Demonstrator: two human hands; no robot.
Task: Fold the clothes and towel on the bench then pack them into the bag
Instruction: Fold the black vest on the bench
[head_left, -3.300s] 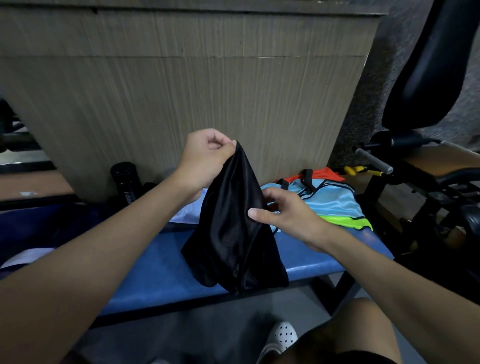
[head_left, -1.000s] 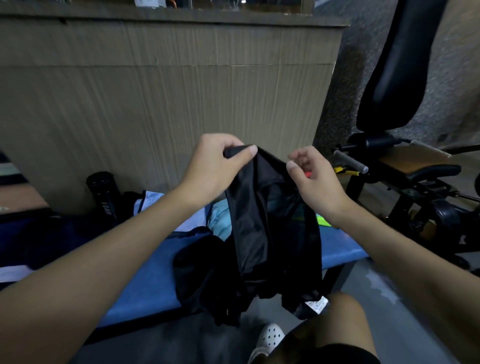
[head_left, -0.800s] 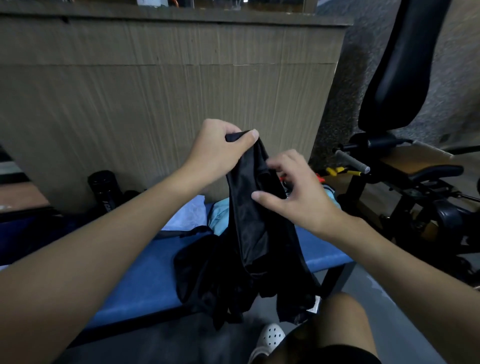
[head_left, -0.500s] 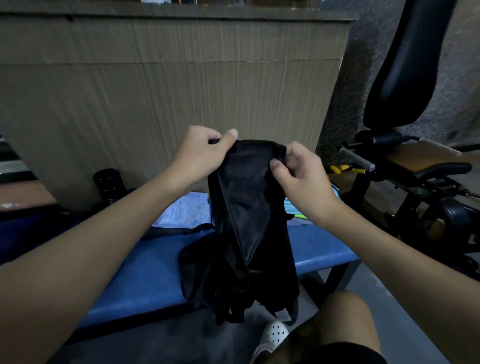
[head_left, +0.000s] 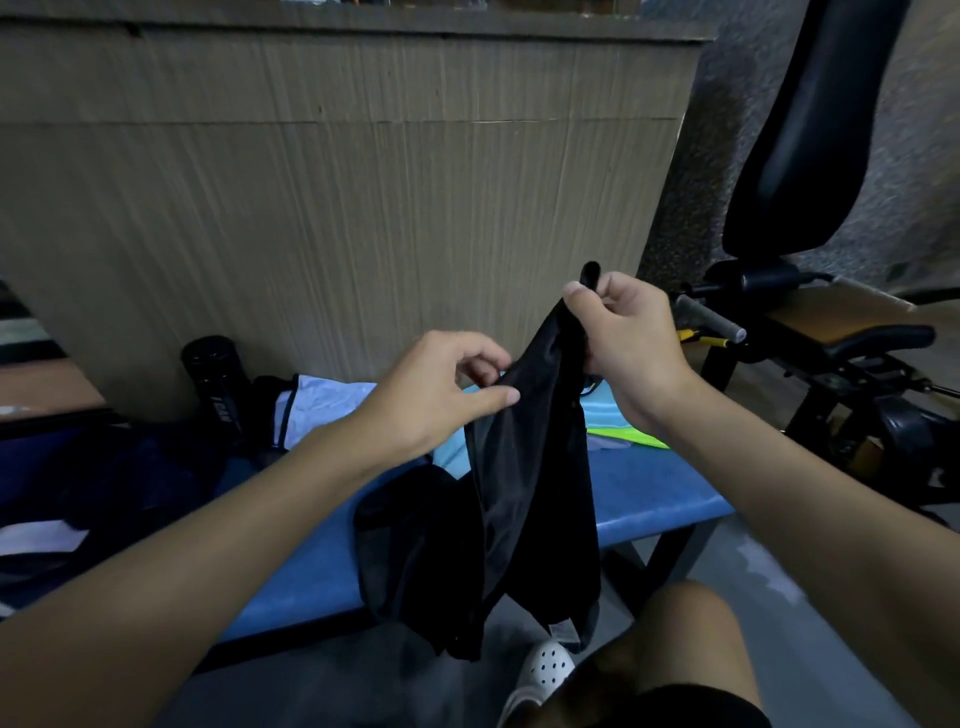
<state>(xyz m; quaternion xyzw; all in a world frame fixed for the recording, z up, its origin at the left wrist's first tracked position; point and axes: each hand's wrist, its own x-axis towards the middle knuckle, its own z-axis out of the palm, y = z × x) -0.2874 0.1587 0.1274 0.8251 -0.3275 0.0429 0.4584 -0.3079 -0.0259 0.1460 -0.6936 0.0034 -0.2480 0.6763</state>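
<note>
A black garment (head_left: 524, 499) of glossy fabric hangs in the air in front of the blue padded bench (head_left: 654, 499), held by both hands. The folds hide its cut, so what kind of clothing it is cannot be told. The right hand (head_left: 628, 332) is the higher one and pinches the top end between thumb and curled fingers, with a nub of black cloth poking out above the thumb. The left hand (head_left: 441, 395), apart from it and lower, nips the garment's left edge between thumb and fingertips. The cloth droops past the bench's front edge, and a small pale label (head_left: 563, 631) shows at the hem, just above a white perforated clog (head_left: 543, 670).

Behind the hands a pale blue cloth (head_left: 327, 400) lies on the bench, partly covered by the left wrist. Only a strip of a turquoise and neon-yellow garment (head_left: 613, 421) shows past the right forearm. At the left a dark heap (head_left: 104, 483) is too dim to identify. A black bottle (head_left: 215, 374) stands against the wood-grain panel (head_left: 337, 208). A weight machine (head_left: 810, 130) is cut off at the right.
</note>
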